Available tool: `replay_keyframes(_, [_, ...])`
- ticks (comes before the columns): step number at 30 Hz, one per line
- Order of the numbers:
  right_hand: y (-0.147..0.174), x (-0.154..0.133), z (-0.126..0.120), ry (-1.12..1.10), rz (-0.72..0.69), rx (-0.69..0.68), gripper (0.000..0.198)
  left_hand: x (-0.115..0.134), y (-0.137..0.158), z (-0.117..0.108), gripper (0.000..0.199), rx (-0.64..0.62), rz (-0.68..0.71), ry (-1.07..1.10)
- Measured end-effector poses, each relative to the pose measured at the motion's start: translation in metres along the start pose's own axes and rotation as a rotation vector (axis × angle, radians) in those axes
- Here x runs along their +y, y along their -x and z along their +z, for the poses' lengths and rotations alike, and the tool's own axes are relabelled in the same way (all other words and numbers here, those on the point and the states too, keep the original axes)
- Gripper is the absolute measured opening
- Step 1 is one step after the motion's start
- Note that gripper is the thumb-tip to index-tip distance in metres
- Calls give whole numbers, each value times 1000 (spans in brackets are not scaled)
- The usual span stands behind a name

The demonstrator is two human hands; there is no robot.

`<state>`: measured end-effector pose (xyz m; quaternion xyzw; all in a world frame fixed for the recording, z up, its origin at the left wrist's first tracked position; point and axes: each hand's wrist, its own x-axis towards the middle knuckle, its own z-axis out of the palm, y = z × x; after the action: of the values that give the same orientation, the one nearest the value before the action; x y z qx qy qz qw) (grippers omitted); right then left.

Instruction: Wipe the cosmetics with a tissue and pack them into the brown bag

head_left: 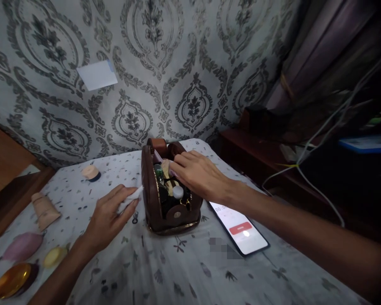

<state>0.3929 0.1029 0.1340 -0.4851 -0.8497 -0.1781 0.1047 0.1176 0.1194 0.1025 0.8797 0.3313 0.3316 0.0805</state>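
Note:
A brown zip-top cosmetic bag (pixel 149 190) stands open on the bed, packed with small items. My right hand (pixel 200 176) reaches over its right side, fingers curled down into the opening by a pale pink piece; what they grip is hidden. Inside the bag I see a white round cap (pixel 178 192), a green-tinted container (pixel 158 173) and something yellowish. Left of the bag, my left hand (pixel 109 216) is closed round a slim white tube-like item (pixel 131 198), whose tip points at the bag's side.
A lit phone (pixel 241 231) lies right of the bag. On the left are a beige-topped jar (pixel 90 172), a beige tube (pixel 45 212), a pink sponge-like piece (pixel 23 246), a yellow one (pixel 54 256) and a shiny amber jar (pixel 12 279). Cables (pixel 314 169) hang at right.

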Motion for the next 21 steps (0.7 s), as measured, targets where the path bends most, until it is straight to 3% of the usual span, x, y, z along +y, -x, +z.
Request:
replay_keyframes(13, [-32,-13,-7,-44,273,-195,17,-10,15,8,25,-16,-18,24])
replay_keyframes(21, [-30,-9,1,-81,279,-204,19,-13,20,7,24,-14,-17,19])
